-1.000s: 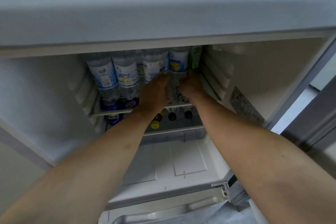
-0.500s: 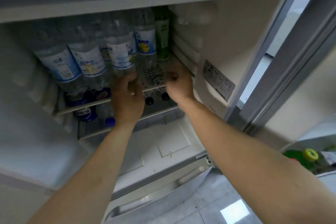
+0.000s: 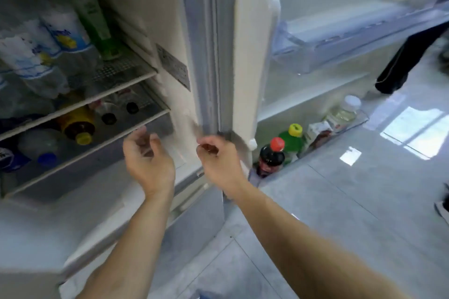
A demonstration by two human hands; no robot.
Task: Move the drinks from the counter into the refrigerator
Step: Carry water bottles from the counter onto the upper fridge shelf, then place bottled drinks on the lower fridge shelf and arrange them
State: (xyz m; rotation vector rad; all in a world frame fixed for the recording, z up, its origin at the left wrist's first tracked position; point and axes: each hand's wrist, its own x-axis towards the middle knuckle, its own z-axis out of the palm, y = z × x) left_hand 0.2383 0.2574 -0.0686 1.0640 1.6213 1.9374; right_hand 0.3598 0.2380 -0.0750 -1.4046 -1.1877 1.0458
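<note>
Two hands out front of open refrigerator [image 3: 209,56], apart, holding nothing: left hand [image 3: 148,155] fingers loosely curled, right hand [image 3: 218,160] likewise. Water bottles [image 3: 48,41] upright on upper shelf [image 3: 126,73], green bottle [image 3: 94,22] at shelf's right end. Cola bottle [image 3: 271,155] in door bin, near corner.

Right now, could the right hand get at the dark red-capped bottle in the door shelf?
Probably yes: the right hand is empty, and the red-capped bottle stands just beside it, neck uncovered.
</note>
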